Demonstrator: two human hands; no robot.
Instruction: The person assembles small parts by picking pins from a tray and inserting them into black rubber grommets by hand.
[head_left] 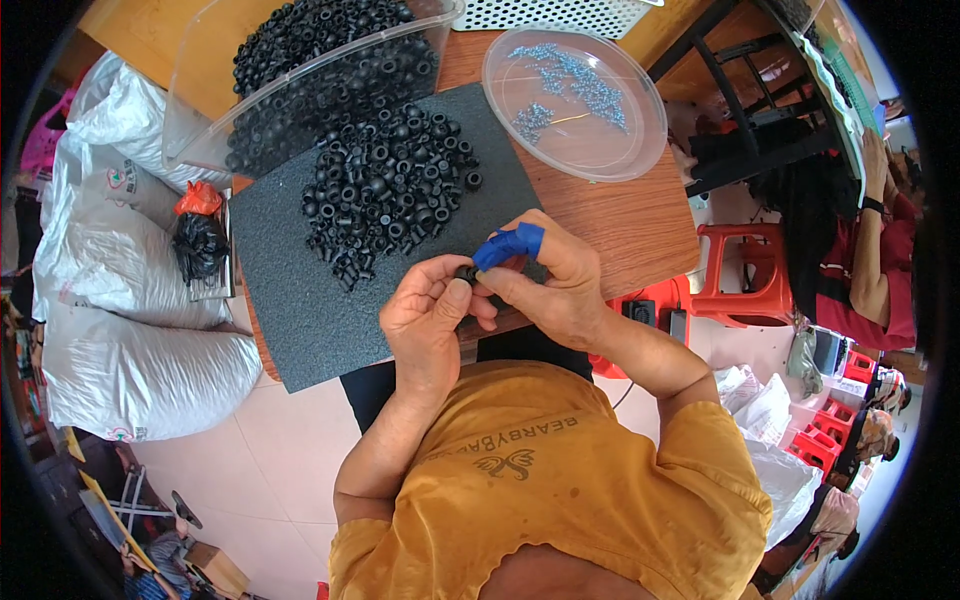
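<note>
Close to the front edge of a dark grey foam mat (275, 300), my two hands meet around a small black rubber part (466, 273). My left hand (428, 308) pinches it between thumb and fingers. From the other side my right hand (550, 280) closes in, thumb and fingers pressed together by the part; blue tape (508, 246) wraps one finger. Whether the right fingertips also hold something tiny is hidden. Just beyond lies a heap of small black round rubber parts (390, 180) on the mat.
A clear plastic bin (300, 95) of black parts stands at the back left. On the wooden table (640, 230), a round clear tray (640, 150) carries tiny blue pieces. White sacks (150, 370) line the left, a red stool (745, 280) the right. Another person's arm (868, 250) shows far right.
</note>
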